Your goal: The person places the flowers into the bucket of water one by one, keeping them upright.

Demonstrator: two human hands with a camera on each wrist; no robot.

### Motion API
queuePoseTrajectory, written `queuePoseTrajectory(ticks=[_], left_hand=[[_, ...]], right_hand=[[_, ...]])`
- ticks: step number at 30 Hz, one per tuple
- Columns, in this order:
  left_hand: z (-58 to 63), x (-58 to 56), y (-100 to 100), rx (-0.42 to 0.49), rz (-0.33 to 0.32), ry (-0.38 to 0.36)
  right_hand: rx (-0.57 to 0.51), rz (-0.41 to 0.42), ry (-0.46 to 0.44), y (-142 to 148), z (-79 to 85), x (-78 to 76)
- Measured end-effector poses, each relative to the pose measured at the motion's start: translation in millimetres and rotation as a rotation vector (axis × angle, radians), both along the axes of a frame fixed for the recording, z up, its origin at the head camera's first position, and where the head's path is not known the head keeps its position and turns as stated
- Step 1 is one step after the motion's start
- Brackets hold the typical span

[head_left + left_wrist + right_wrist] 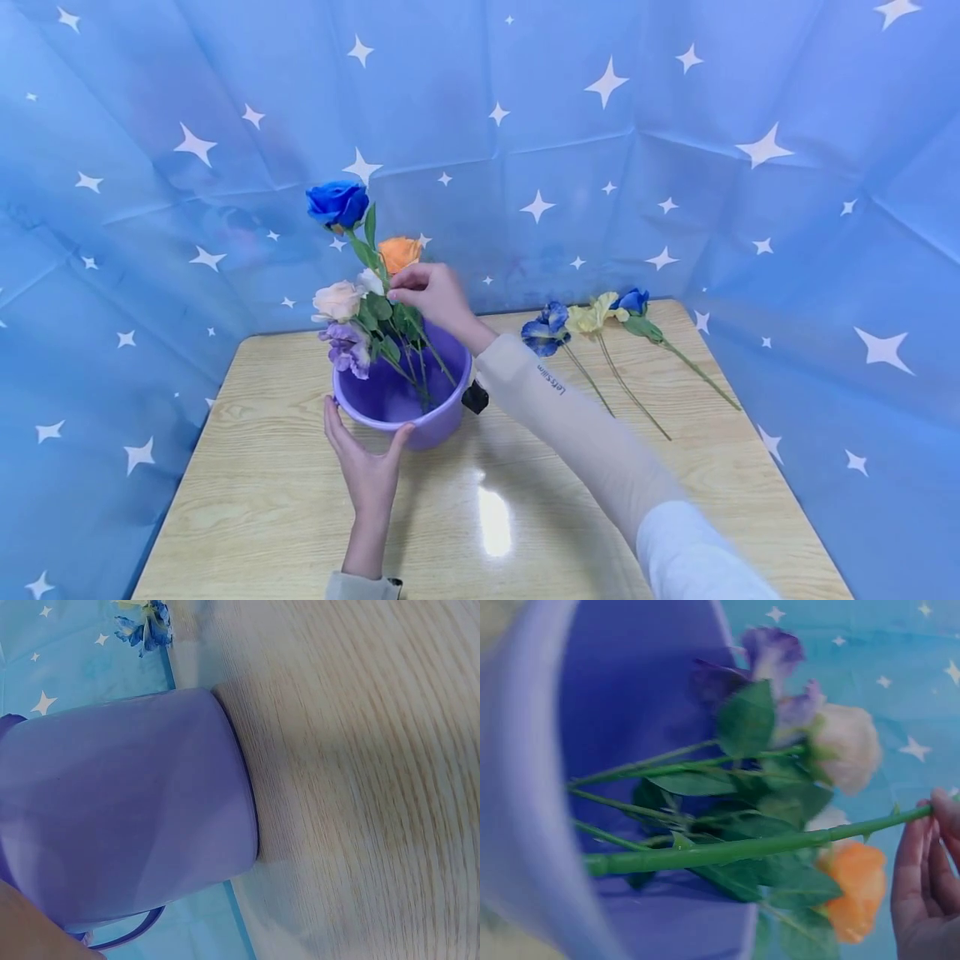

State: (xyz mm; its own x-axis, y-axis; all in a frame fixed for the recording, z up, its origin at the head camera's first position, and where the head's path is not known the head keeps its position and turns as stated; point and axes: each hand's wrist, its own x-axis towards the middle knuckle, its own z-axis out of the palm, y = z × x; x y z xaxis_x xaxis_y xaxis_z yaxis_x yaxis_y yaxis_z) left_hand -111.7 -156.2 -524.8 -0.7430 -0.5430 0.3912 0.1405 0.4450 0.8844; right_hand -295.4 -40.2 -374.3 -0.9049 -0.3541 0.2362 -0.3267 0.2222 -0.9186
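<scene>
Sleeves (693, 546) front 2 hands: left (367, 467) spread along bucket rim (433, 416), right (441, 298) pinching blue rose (337, 204) stem.

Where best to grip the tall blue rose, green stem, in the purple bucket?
Probably the green stem, pinched from the right, above the small thorns: it's leafless there, leans left, and the pale pink rose and purple ruffled flower crowd that side. The right hand pinches it there.

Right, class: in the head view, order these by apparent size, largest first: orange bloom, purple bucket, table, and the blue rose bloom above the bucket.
1. Table
2. Purple bucket
3. Blue rose bloom
4. Orange bloom, judged by its visible part
</scene>
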Motion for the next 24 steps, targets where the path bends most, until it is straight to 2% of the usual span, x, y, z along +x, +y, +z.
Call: queuePoseTrajectory(ticks=[10,17,24], left_hand=[[0.3,-0.2,0,-0.017,0.002,0.011],[-0.8,-0.1,0,-0.026,0.000,0.023],[-0.1,0.0,0,-0.007,-0.002,-0.003]], right_hand=[[0.117,0.046,0.063,-10,-30.4,15.7],[0.151,0.095,0.034,-17,-47.4,26.1],[0.183,0.104,0.024,-25,-62.4,34.8]])
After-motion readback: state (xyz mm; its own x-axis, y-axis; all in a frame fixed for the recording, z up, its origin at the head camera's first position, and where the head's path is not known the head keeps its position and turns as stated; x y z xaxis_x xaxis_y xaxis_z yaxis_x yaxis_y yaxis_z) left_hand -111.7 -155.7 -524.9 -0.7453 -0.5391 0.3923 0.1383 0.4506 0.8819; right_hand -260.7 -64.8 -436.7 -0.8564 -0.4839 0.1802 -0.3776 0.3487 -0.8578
